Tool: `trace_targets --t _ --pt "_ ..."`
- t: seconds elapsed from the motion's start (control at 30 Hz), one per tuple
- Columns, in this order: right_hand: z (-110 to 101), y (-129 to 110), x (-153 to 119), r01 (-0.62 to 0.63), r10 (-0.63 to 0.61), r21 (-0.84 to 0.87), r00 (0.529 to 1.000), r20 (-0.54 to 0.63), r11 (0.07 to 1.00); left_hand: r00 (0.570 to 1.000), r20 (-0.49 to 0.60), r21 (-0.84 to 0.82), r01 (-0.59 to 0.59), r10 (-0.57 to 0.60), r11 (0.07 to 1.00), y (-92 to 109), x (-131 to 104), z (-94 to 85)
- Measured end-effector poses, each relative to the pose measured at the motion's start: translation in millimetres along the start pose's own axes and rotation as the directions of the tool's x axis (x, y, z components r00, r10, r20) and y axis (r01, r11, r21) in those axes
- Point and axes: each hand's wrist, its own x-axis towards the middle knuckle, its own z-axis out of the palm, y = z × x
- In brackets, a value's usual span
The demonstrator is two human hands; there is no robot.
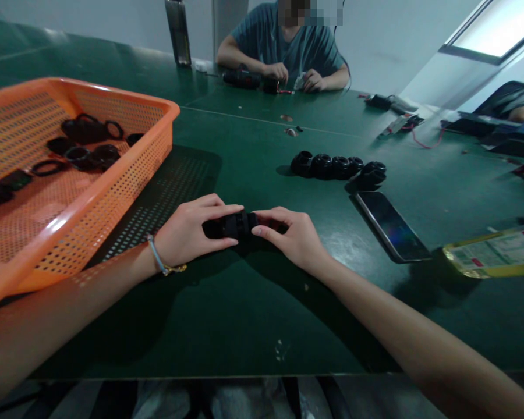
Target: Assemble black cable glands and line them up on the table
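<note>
A small black cylindrical part (236,224) lies sideways between my two hands, low over the green table (244,326). My left hand (201,226) is closed on its left side, thumb below and fingers above. At the part's right end, my right hand (286,230) pinches it between thumb and fingers. Part of the black piece is hidden by the fingers, and its finer details are too dark to tell. Beyond my right hand, several black rounded parts (340,167) stand in a row.
An orange perforated basket (157,151) with black parts and rings is at the left. To the right lie a phone (393,226) and a yellow-edged container (498,253). Across the table, a person (283,52) sits near a dark tool (241,79); a bottle (178,32) stands behind.
</note>
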Motion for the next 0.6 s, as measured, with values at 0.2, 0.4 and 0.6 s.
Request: trace_targets --t 0.2,0.4,0.6 --pt "0.2 -0.1 -0.8 -0.006 0.006 0.007 1.0 -0.003 1.0 1.0 -0.002 0.003 -0.011 0.011 1.0 -0.1 -0.1 0.0" --pt "0.1 -0.3 -0.2 -0.01 0.01 0.001 1.0 0.0 1.0 1.0 -0.009 0.002 -0.022 0.022 1.0 -0.6 0.3 0.8" --pt "0.8 0.6 -0.5 -0.007 0.007 0.001 1.0 0.004 1.0 1.0 -0.002 0.006 -0.011 0.011 1.0 0.0 0.4 0.7"
